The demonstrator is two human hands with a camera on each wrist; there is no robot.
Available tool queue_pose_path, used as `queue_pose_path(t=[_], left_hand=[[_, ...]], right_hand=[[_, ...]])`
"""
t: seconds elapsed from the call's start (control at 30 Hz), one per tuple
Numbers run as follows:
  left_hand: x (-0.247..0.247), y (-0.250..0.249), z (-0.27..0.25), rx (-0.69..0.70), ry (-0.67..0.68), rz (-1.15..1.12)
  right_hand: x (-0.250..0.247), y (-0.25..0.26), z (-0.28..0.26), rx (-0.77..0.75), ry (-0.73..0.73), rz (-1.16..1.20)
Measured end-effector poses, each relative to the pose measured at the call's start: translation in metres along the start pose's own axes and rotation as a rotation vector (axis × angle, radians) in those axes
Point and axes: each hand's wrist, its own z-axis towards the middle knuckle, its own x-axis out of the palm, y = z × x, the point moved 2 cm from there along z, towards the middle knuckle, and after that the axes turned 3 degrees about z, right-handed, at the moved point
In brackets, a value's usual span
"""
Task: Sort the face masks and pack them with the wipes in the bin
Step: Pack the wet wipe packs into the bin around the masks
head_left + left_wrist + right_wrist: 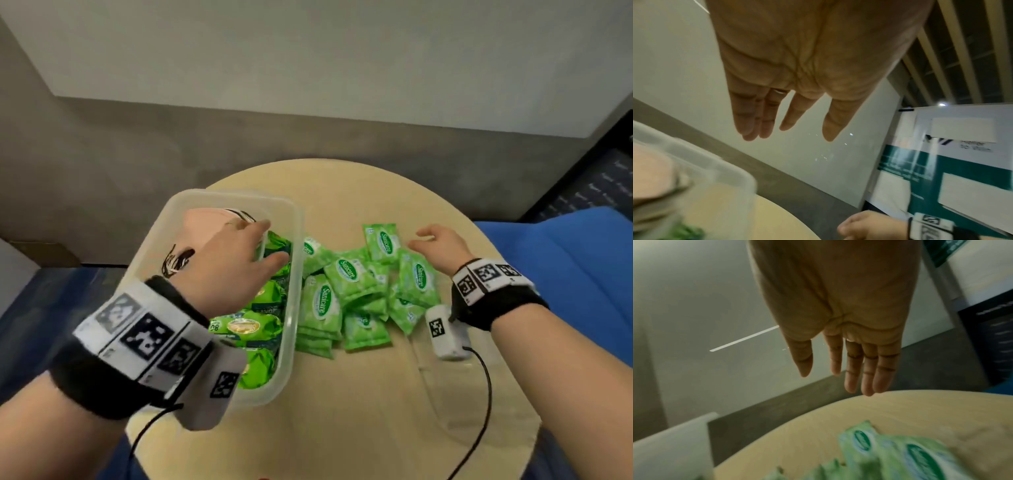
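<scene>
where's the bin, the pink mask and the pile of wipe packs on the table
bin [297,219]: head view, far right corner of its clear rim.
pink mask [202,222]: head view, its bare upper face.
pile of wipe packs [347,274]: head view, a middle pack's front.

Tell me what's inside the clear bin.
The clear bin holds a peach face mask with dark straps at the far end and green packs along its right side. The left hand hovers over the middle, covering whatever lies beneath it.

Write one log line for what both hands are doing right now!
left hand: open, over bin | right hand: open, above wipe packs on table | pink masks: in bin
</scene>
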Motion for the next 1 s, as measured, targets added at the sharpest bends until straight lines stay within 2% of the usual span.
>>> queue_pose_path(t=[0.13, 0.27, 0.43, 0.67, 0.83, 0.93, 1.0], left_hand=[[0.057, -0.086, 0.044, 0.038, 0.142, 0.021], [0.125, -0.117, 0.09, -0.095, 0.284, 0.066], [0.176, -0.099, 0.125, -0.324, 0.289, 0.078], [0.21, -0.073, 0.144, -0.594, 0.256, -0.147], [0.21, -0.064, 0.147, -0.802, 0.257, -0.367], [0.211, -0.062, 0.152, -0.786, 0.251, -0.428], [0.216, -0.064, 0.154, -0.697, 0.284, -0.393]], right_hand=[[0.005, -0.058, 0.016, 0.134, 0.164, -0.162], [0.022, -0.085, 0.028, 0.154, 0.197, -0.182], [0.045, -0.103, 0.045, 0.166, 0.175, -0.064], [0.058, -0.116, 0.062, 0.277, 0.038, -0.059], [0.054, -0.122, 0.076, 0.357, 0.095, 0.125], [0.05, -0.126, 0.077, 0.343, 0.089, 0.238], [0.047, -0.126, 0.076, 0.322, 0.066, 0.307]])
